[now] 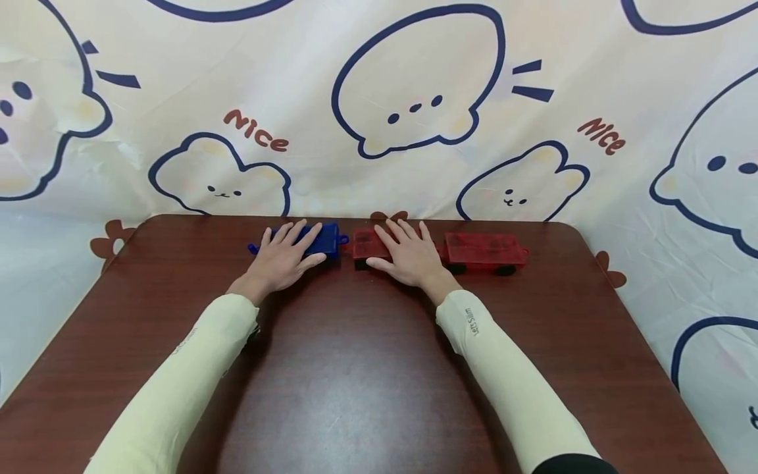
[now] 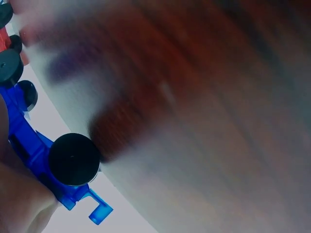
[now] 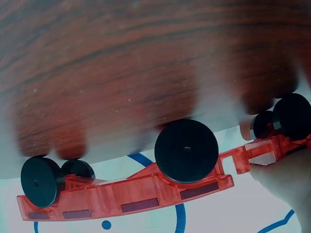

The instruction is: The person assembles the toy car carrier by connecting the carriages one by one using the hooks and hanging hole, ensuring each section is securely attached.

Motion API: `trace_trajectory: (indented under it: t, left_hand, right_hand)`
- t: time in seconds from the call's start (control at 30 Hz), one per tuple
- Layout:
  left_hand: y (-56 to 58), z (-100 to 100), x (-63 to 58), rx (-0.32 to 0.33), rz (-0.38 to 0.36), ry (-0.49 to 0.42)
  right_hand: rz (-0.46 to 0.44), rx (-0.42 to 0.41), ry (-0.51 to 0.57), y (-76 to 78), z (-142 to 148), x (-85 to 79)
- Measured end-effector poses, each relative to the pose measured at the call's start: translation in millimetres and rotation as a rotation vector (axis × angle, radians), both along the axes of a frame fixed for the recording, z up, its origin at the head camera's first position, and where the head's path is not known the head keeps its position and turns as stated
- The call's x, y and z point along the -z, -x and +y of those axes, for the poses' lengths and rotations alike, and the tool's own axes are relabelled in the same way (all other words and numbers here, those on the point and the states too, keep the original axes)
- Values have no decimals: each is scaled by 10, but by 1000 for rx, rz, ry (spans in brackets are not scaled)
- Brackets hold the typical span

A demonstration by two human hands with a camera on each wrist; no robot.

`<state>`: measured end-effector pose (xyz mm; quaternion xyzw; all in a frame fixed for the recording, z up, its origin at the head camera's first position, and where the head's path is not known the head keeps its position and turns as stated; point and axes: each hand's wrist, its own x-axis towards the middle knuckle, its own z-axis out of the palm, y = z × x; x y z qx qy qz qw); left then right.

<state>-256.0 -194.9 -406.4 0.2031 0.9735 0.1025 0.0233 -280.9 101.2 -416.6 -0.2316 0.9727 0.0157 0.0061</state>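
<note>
Three toy train wagons stand in a row near the table's far edge. On top of the blue wagon point(image 1: 322, 242) my left hand point(image 1: 281, 260) rests with its fingers straight and spread. My right hand point(image 1: 411, 258) lies in the same way over the middle red wagon point(image 1: 365, 245), covering much of it. Beside that hand, on its right, stands another translucent red wagon point(image 1: 485, 250). In the left wrist view the blue wagon's hook point(image 2: 101, 212) and black wheel point(image 2: 74, 159) show. The right wrist view shows the right-hand red wagon's underside edge point(image 3: 131, 194) and the couplings at its end.
The brown wooden table point(image 1: 355, 382) reflects light at its middle. Behind it hangs a white cloth point(image 1: 379, 184) with cartoon drawings, close to the far edge. Pale sleeves point(image 1: 195, 355) cover both forearms.
</note>
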Motion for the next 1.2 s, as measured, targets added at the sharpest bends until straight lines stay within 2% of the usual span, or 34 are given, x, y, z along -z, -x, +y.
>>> trace_trajectory:
  t: [0.47, 1.0, 1.2]
  left_hand:
    - [-23, -19, -11, 11, 29, 37]
    - [1, 12, 24, 19, 7, 94]
    - [4, 34, -13, 15, -15, 106]
  right_hand:
    - [-14, 15, -2, 11, -8, -14]
    - [-22, 17, 1, 4, 18, 4]
    - [-7, 7, 19, -3, 34, 16]
